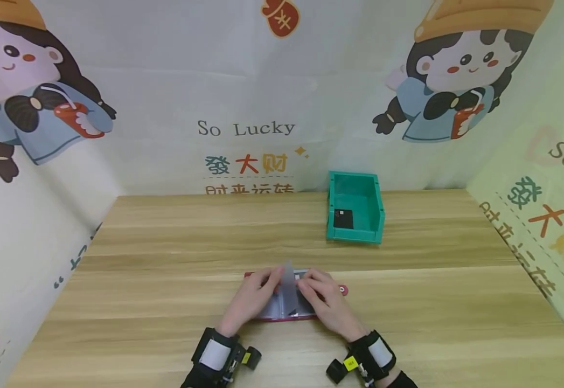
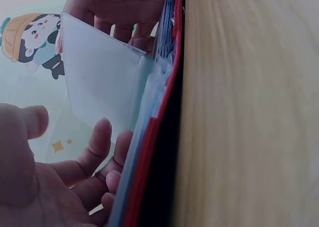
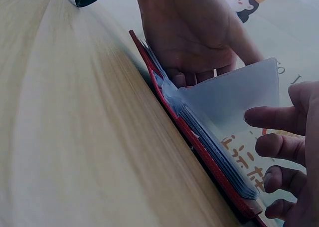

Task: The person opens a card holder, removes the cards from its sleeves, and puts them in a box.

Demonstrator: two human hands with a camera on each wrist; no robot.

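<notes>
A card holder (image 1: 286, 319) with a red cover and clear plastic sleeves lies spread on the table between my hands. One translucent sleeve (image 2: 102, 72) stands up from the middle. My left hand (image 1: 257, 293) is over the left half, fingers loosely bent beside the raised sleeve and thumb apart. On the other side, my right hand (image 1: 327, 302) rests over the right-hand sleeves (image 3: 219, 152), its relaxed fingers close to their outer edge. Part of the pages is hidden under both hands. A red tab with a snap (image 1: 343, 290) sticks out at the right.
A green bin (image 1: 356, 235) stands at the back of the wooden table (image 1: 175, 242), right of centre. Inside it lies a dark card (image 1: 343, 220). Printed cloth walls (image 1: 248, 91) enclose the back and sides.
</notes>
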